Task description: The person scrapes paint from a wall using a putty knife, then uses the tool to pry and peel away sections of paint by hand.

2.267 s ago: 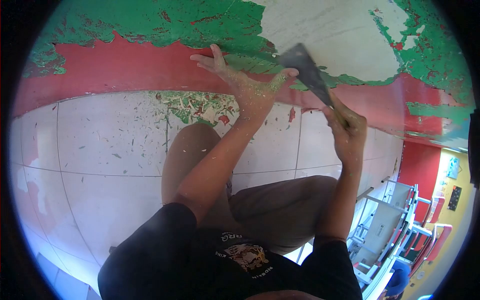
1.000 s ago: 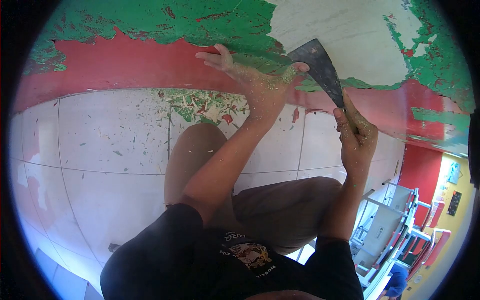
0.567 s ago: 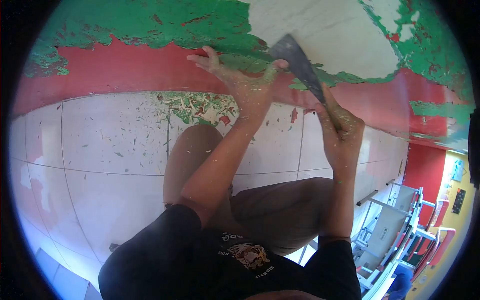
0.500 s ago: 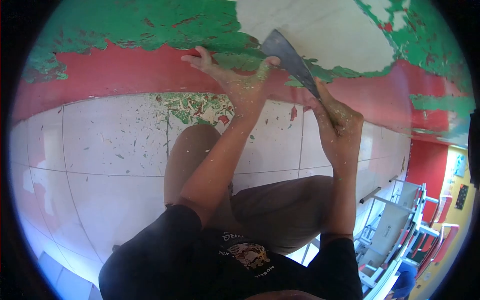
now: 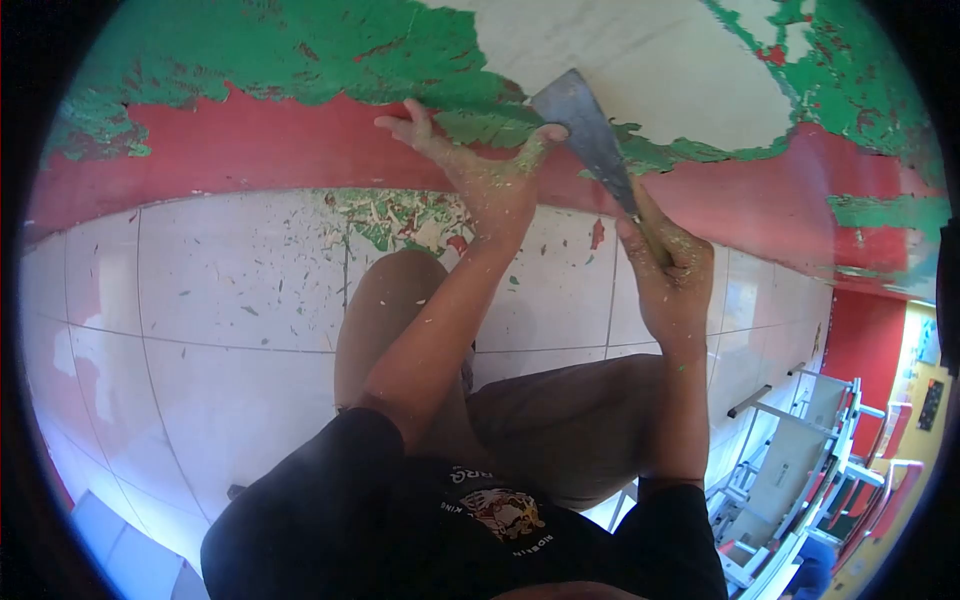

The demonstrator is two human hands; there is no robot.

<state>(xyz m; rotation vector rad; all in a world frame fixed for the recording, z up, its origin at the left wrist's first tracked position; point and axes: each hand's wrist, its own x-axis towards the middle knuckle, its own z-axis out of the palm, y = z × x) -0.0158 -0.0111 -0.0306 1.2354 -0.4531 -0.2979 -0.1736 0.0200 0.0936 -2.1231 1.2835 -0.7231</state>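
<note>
My right hand (image 5: 668,265) is wrapped round the handle of a paint scraper (image 5: 590,130). Its wide, dark metal blade points up and left over the wall, its edge at the border of green paint and a bare whitish patch (image 5: 640,60). Spread against the lower wall, my left hand (image 5: 495,180) has its thumb right by the blade and its other fingers over red paint. Between the two bands, the green paint (image 5: 400,50) has a ragged, flaking edge above the red band (image 5: 270,140). Small paint flecks cling to both hands.
Peeled green, red and cream paint flakes (image 5: 400,218) lie heaped on the white tiled floor (image 5: 230,280) at the wall's foot. My bent knees are just below. Metal-framed furniture (image 5: 790,450) stands at the right, with part of a person in blue (image 5: 815,570) near it.
The scraper blade has turned more face-on, and my right hand has shifted slightly down. My left hand keeps its spread pose near the blade. The whole view has shifted a little.
</note>
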